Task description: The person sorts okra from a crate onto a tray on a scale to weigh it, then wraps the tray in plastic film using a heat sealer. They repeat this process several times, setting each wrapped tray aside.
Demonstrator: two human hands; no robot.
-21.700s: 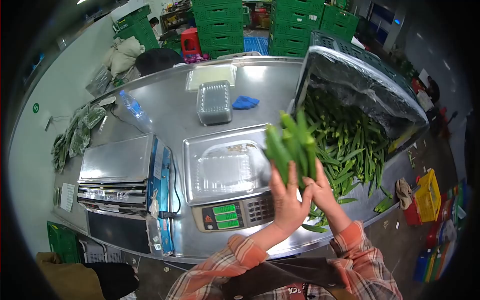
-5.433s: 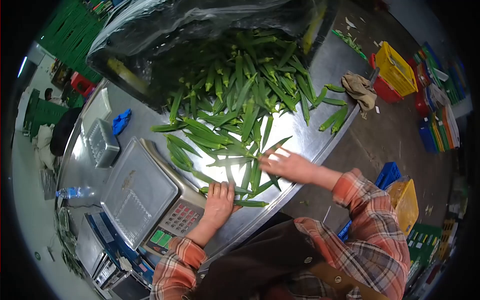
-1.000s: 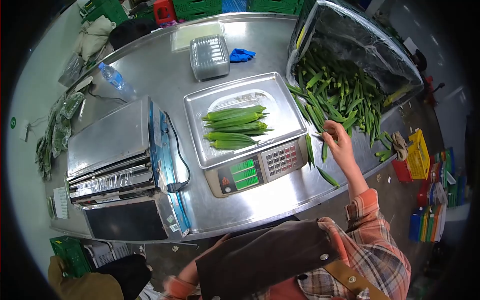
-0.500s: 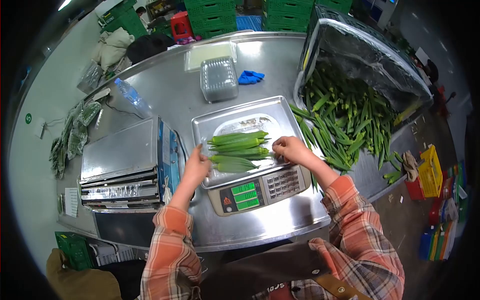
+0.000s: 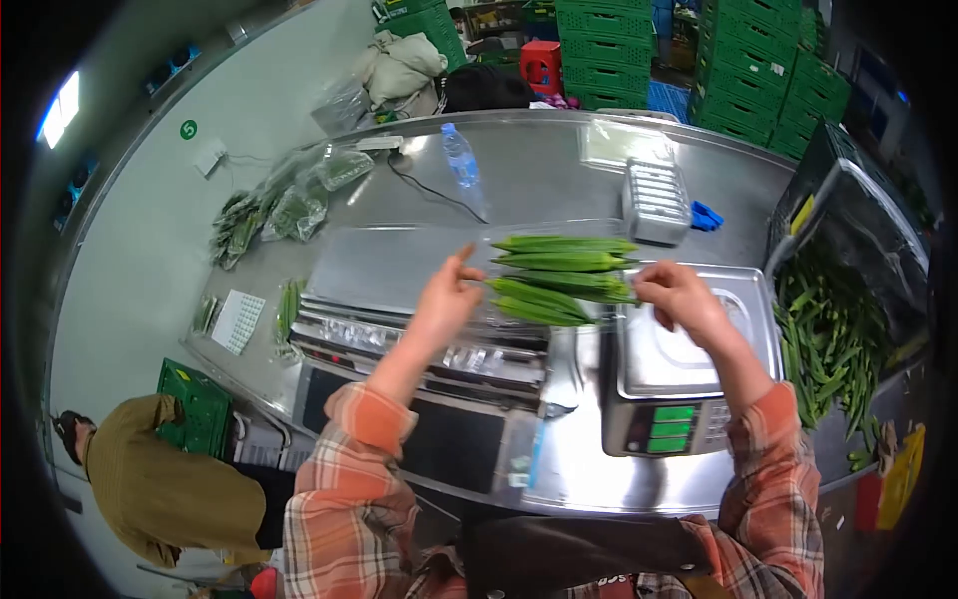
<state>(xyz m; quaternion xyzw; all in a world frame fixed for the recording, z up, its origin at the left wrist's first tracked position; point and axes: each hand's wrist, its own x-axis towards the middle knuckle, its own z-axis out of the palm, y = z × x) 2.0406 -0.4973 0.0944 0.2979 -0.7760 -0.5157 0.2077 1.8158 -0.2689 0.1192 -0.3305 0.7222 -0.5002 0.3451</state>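
A clear plastic tray (image 5: 554,228) holds several green okra pods (image 5: 564,262), lying side by side in rows. It hangs between my hands, over the right part of a flat wrapping machine (image 5: 374,258) and the left edge of a scale (image 5: 647,367). My left hand (image 5: 451,292) is closed on the tray's left end, forefinger raised along it. At the opposite end, my right hand (image 5: 687,299) pinches the rim above the scale's steel pan (image 5: 743,334). The tray's lower edges are hard to make out.
Loose okra (image 5: 833,344) spills from a lined crate (image 5: 866,235) on the right. Behind the scale are stacked clear trays (image 5: 656,203) and a blue glove (image 5: 707,217). A water bottle (image 5: 460,157) and bagged greens (image 5: 289,205) sit further left. Another person (image 5: 170,479) bends at lower left.
The okra tray has been lifted off the scale pan and carried left toward the wrapping machine, both hands moving with it. My view has swung left, bringing another person further into sight.
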